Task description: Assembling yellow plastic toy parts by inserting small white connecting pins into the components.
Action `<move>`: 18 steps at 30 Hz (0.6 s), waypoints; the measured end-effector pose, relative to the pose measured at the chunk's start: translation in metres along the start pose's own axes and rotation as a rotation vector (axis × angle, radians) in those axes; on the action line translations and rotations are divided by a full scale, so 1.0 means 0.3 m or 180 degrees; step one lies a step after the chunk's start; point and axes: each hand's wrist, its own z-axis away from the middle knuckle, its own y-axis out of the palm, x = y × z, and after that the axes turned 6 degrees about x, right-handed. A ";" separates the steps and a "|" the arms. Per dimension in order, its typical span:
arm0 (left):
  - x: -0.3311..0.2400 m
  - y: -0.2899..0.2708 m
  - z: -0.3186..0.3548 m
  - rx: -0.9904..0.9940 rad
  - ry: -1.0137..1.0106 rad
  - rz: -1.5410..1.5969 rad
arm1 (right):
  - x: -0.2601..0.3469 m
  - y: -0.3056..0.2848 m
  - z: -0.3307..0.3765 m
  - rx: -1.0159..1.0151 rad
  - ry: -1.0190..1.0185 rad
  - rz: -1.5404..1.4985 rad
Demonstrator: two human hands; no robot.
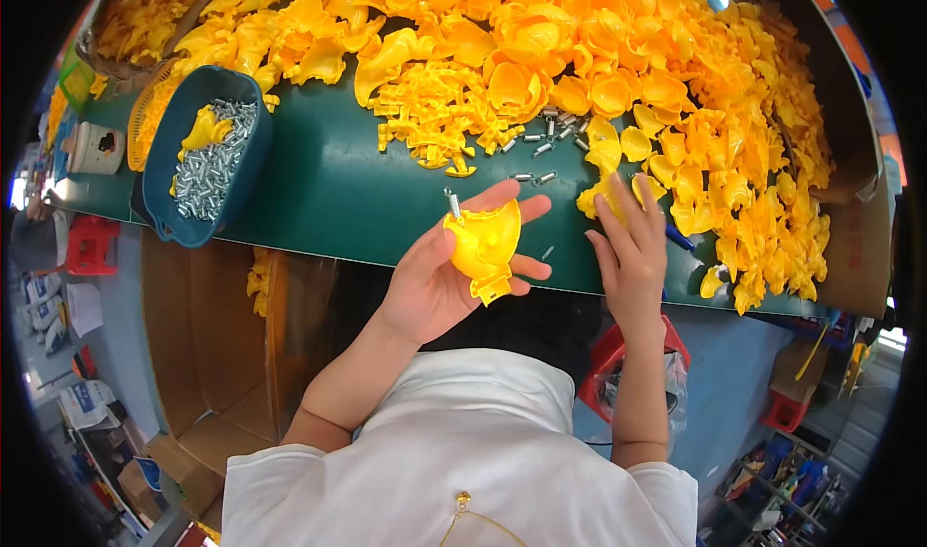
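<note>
My left hand (425, 277) holds a yellow plastic shell piece (486, 243) over the near edge of the green table, its hollow side up. A small metal spring (453, 202) stands at the piece's upper left corner, beside my thumb. Out to the right, my right hand (632, 243) reaches over the table with its fingers stretched, the tips at some yellow shells (603, 192); motion blurs them a little. Whether it touches one I cannot tell. Several loose springs (546, 177) lie on the tabletop between the hands and the small yellow parts (439, 108).
A large heap of yellow shells (541, 35) covers the back and right of the green table (319, 175). At left stands a dark teal basket (253, 151) of metal cylinders and a yellow piece. A blue pen (681, 238) lies near my right hand. Cardboard boxes (208, 325) flank the table.
</note>
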 end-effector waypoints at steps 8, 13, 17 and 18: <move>-0.005 0.038 0.016 -0.0218 -0.0305 -0.0206 | 0.206 -0.102 -0.072 0.0227 -0.0738 -0.1173; -0.024 0.027 0.026 -0.0132 -0.0521 -0.0258 | 0.197 -0.097 -0.090 0.1238 -0.0723 -0.1336; -0.044 -0.003 0.046 -0.0037 -0.0874 -0.0156 | 0.176 -0.115 -0.118 0.1390 -0.0964 -0.1211; -0.044 -0.015 0.050 -0.0003 -0.0972 -0.0128 | 0.171 -0.111 -0.116 0.1454 -0.0967 -0.1407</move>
